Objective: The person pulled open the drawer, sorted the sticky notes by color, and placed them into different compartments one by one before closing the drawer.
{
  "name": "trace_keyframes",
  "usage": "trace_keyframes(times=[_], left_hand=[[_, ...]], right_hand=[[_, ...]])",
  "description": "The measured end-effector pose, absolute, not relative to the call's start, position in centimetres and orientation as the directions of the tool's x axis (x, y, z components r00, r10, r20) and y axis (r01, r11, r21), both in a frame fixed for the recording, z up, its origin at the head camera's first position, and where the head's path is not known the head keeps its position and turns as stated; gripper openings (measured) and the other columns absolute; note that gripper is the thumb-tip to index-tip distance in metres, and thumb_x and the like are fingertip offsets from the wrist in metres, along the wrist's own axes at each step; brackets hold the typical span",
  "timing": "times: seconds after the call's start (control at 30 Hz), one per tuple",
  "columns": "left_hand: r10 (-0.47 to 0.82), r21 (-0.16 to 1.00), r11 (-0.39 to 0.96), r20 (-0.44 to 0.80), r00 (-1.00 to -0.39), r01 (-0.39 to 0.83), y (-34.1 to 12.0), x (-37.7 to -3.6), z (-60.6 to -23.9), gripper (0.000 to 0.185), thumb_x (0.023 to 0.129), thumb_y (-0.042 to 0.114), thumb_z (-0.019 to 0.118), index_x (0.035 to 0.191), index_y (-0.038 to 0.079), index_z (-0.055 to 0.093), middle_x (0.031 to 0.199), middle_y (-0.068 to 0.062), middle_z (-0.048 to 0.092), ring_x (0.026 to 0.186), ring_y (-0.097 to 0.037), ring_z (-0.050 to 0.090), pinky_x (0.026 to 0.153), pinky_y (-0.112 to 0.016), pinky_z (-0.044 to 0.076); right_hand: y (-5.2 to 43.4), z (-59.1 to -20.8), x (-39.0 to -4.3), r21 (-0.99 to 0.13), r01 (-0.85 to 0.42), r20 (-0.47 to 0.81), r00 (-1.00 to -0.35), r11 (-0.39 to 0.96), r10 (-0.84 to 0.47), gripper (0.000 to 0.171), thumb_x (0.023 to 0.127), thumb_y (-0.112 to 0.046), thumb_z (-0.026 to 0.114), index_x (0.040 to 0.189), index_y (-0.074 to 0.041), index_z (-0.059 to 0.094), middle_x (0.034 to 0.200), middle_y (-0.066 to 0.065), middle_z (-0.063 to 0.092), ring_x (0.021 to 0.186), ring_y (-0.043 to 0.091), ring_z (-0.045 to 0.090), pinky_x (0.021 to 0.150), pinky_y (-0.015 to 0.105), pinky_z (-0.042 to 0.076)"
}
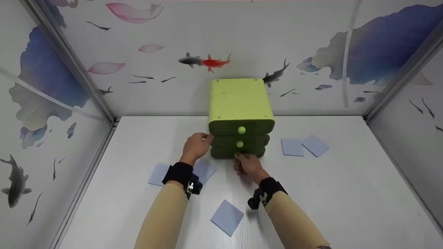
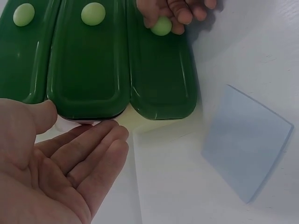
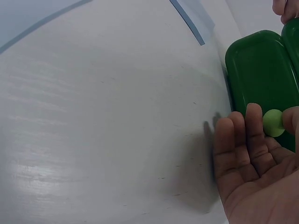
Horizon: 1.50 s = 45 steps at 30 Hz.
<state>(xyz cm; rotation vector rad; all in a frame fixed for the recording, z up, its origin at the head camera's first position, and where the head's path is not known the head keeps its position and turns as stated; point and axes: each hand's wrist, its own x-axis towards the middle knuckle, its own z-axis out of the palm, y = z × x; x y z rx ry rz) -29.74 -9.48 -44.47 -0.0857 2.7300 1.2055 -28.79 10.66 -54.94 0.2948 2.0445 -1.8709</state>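
Right hand point(image 1: 247, 166) pinching bottom-drawer knob point(image 3: 273, 122), left hand point(image 1: 197, 147) flat-fingered bracing drawer unit point(image 1: 240, 114) at 9 o'clock; unbraced pull risks sliding it.

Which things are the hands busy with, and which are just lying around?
In use: green plastic three-drawer box; its bottom drawer's round pale-green knob, pinched by the right hand; left hand steadying the box's side.

Lying about: pale-blue square paper sheets on the white table.

Staged booth, fish-printed wall panels point(image 1: 221, 52); white tabletop point(image 1: 346, 193)
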Motion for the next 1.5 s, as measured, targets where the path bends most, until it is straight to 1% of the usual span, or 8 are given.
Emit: trace_keyframes(times=[0.23, 0.6, 0.93, 1.03, 1.17, 1.27, 1.37, 1.5], left_hand=[[-0.016, 0.707, 0.699, -0.139, -0.99, -0.111, -9.3, -29.7, -44.3, 0.042, 0.102, 0.033, 0.043, 0.122, 0.004, 0.066, 0.112, -0.01, 0.07, 0.101, -0.027, 0.065, 0.088, -0.041, 0.051], [-0.012, 0.707, 0.696, -0.169, -0.986, -0.129, -9.2, -29.7, -44.4, 0.044, 0.102, 0.034, 0.043, 0.126, 0.003, 0.064, 0.119, -0.012, 0.068, 0.11, -0.029, 0.063, 0.093, -0.042, 0.05], [0.002, 0.736, 0.667, -0.164, -0.986, -0.121, -9.3, -29.7, -44.4, 0.044, 0.1, 0.034, 0.045, 0.124, 0.002, 0.064, 0.117, -0.013, 0.069, 0.11, -0.03, 0.063, 0.094, -0.044, 0.049], [0.0, 0.745, 0.654, -0.17, -0.985, -0.128, -9.3, -29.7, -44.4, 0.044, 0.1, 0.034, 0.045, 0.125, 0.002, 0.064, 0.115, -0.013, 0.069, 0.107, -0.03, 0.064, 0.092, -0.043, 0.049], [-0.006, 0.752, 0.643, -0.185, -0.983, -0.145, -9.4, -29.7, -44.4, 0.045, 0.1, 0.035, 0.045, 0.124, 0.003, 0.064, 0.11, -0.015, 0.071, 0.099, -0.027, 0.065, 0.086, -0.039, 0.05], [-0.002, 0.753, 0.642, -0.186, -0.983, -0.144, -9.4, -29.6, -44.4, 0.044, 0.1, 0.035, 0.044, 0.122, 0.003, 0.066, 0.106, -0.017, 0.072, 0.093, -0.025, 0.065, 0.081, -0.037, 0.049], [0.003, 0.753, 0.643, -0.188, -0.982, -0.142, -9.3, -29.7, -44.4, 0.043, 0.1, 0.035, 0.044, 0.119, 0.003, 0.067, 0.105, -0.017, 0.072, 0.091, -0.024, 0.064, 0.078, -0.035, 0.048], [0.004, 0.747, 0.649, -0.193, -0.981, -0.144, -9.3, -29.7, -44.3, 0.043, 0.1, 0.035, 0.044, 0.118, 0.004, 0.068, 0.106, -0.016, 0.071, 0.092, -0.025, 0.064, 0.08, -0.037, 0.049]], right_hand=[[10.6, -54.8, -28.3, -0.91, 0.382, -0.4, -0.911, 0.164, -0.099, 0.035, 0.101, -0.031, 0.049, 0.082, -0.003, 0.055, 0.076, 0.005, 0.055, 0.068, 0.017, 0.056, 0.062, 0.029, 0.051], [10.8, -54.7, -27.6, -0.91, 0.368, -0.39, -0.916, 0.19, -0.093, 0.038, 0.101, -0.03, 0.049, 0.075, -0.002, 0.055, 0.072, 0.005, 0.057, 0.065, 0.017, 0.056, 0.06, 0.029, 0.05], [11.0, -54.4, -26.3, -0.915, 0.347, -0.373, -0.922, 0.205, -0.105, 0.038, 0.1, -0.029, 0.051, 0.076, -0.001, 0.06, 0.072, 0.004, 0.06, 0.065, 0.015, 0.058, 0.061, 0.028, 0.05], [11.1, -54.5, -26.0, -0.916, 0.348, -0.374, -0.921, 0.198, -0.111, 0.039, 0.1, -0.03, 0.052, 0.075, -0.002, 0.059, 0.072, 0.005, 0.06, 0.066, 0.015, 0.059, 0.06, 0.027, 0.048], [11.1, -54.6, -25.7, -0.917, 0.361, -0.383, -0.916, 0.173, -0.121, 0.04, 0.101, -0.03, 0.052, 0.07, -0.003, 0.055, 0.07, 0.005, 0.059, 0.065, 0.015, 0.058, 0.059, 0.026, 0.046], [11.1, -54.7, -25.6, -0.919, 0.359, -0.38, -0.917, 0.166, -0.12, 0.04, 0.1, -0.029, 0.053, 0.07, -0.004, 0.055, 0.07, 0.004, 0.059, 0.065, 0.015, 0.059, 0.058, 0.026, 0.046], [11.2, -54.8, -25.4, -0.917, 0.357, -0.38, -0.917, 0.176, -0.124, 0.039, 0.1, -0.029, 0.053, 0.072, -0.003, 0.057, 0.07, 0.004, 0.06, 0.064, 0.015, 0.059, 0.058, 0.026, 0.047], [11.4, -54.7, -25.0, -0.916, 0.347, -0.377, -0.917, 0.202, -0.134, 0.039, 0.1, -0.03, 0.053, 0.077, 0.0, 0.063, 0.071, 0.006, 0.064, 0.061, 0.015, 0.06, 0.058, 0.028, 0.051]])
